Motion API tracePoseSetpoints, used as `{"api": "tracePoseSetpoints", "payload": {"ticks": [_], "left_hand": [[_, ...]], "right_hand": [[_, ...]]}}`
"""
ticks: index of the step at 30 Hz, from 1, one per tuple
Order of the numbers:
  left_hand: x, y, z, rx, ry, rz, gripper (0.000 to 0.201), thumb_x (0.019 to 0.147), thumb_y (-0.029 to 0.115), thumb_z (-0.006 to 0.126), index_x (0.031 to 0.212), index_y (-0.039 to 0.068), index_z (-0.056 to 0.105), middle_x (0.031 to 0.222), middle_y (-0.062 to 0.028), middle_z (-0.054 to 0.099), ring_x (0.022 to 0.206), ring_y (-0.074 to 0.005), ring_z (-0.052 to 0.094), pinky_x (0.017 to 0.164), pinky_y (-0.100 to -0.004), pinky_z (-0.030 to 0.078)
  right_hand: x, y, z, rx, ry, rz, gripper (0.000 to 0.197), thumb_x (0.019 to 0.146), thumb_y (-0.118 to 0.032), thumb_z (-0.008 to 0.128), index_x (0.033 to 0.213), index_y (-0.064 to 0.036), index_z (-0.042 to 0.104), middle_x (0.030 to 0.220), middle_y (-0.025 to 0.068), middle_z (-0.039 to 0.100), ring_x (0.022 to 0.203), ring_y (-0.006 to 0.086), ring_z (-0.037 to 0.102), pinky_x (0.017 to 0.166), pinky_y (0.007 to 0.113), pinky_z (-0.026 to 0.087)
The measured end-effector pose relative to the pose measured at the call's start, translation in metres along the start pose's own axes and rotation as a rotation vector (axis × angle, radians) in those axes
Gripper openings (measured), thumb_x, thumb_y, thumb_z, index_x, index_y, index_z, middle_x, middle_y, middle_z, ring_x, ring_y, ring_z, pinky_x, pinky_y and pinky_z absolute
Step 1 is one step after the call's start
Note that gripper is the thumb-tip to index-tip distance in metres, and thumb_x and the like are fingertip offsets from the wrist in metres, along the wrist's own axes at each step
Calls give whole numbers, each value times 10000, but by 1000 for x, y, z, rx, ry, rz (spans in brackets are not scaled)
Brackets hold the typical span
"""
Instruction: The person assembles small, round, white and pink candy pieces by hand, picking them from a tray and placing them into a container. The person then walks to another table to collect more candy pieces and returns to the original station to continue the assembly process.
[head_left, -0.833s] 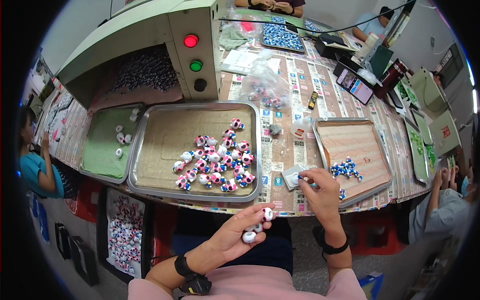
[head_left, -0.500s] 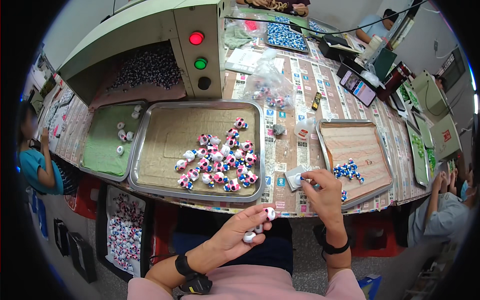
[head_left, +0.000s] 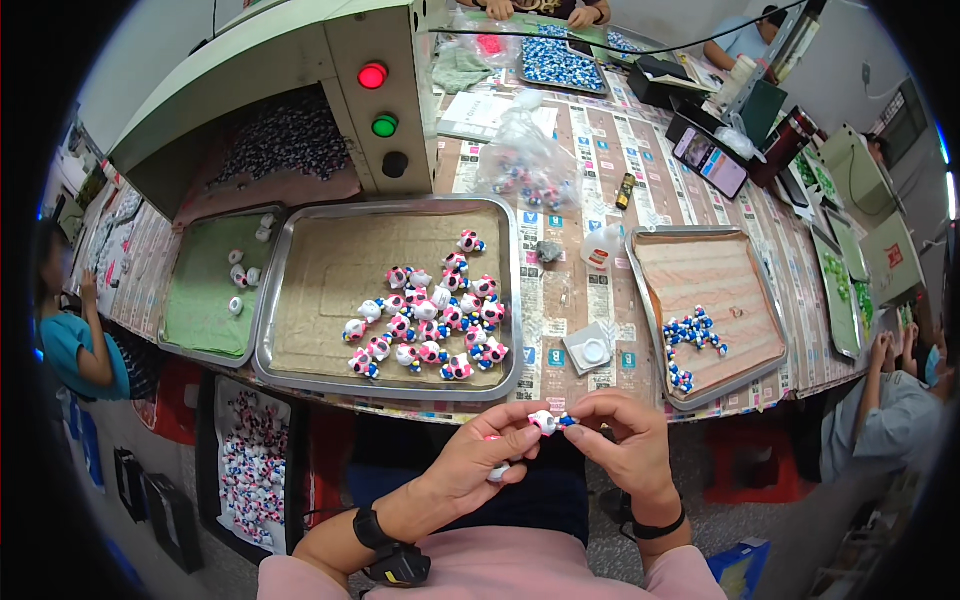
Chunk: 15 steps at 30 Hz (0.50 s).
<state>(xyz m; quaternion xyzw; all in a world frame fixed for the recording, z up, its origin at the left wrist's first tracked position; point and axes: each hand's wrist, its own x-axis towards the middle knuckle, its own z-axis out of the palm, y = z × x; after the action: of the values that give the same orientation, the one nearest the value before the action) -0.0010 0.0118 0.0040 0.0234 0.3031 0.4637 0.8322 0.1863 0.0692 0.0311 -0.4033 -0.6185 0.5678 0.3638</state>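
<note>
Bench (head_left: 570, 310), covered in printed paper, spans the middle of the view. On its left stands a grey machine (head_left: 410, 90) with a red and a green light. In front of that lies a big metal tray (head_left: 310, 300), with a smaller green-lined tray (head_left: 205, 300) to its left and a pink-lined tray (head_left: 710, 265) well to its right. A clear plastic bag (head_left: 525, 170) sits behind them.

Left hand (head_left: 490, 445) and right hand (head_left: 630, 445) meet before the bench's front edge. A white bottle (head_left: 602, 246) and a pale square pad (head_left: 574, 350) bearing a round white dish (head_left: 595, 351) lie between the trays.

Pink-and-white figures (head_left: 430, 328) crowd the big tray's right half. The left grip is closed on a white head (head_left: 543, 423), more white pieces tucked in the palm; the right grip pinches a little blue body (head_left: 567, 421) against that head.
</note>
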Motion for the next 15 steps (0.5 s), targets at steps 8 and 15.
{"api": "tracePoseSetpoints", "payload": {"ticks": [8, 15], "left_hand": [[-1, -4, 1, 5, 37, 19, 351, 865, 28, 637, 1205, 63, 556, 953, -11, 572, 727, -47, 492, 476, -158, 349], [-2, -3, 4, 187, 64, 104, 264, 838, 40, 677, 1096, 25, 623, 861, -19, 599, 673, -37, 505, 473, -162, 380]], "right_hand": [[-2, -2, 1, -83, -35, 0, 190, 762, -24, 739, 947, -17, 699, 907, 77, 658, 745, 89, 601, 642, 209, 480], [-2, 1, -3, -133, -57, -111, 175, 731, -5, 754, 900, -18, 710, 858, 87, 662, 724, 113, 615, 629, 224, 488]]}}
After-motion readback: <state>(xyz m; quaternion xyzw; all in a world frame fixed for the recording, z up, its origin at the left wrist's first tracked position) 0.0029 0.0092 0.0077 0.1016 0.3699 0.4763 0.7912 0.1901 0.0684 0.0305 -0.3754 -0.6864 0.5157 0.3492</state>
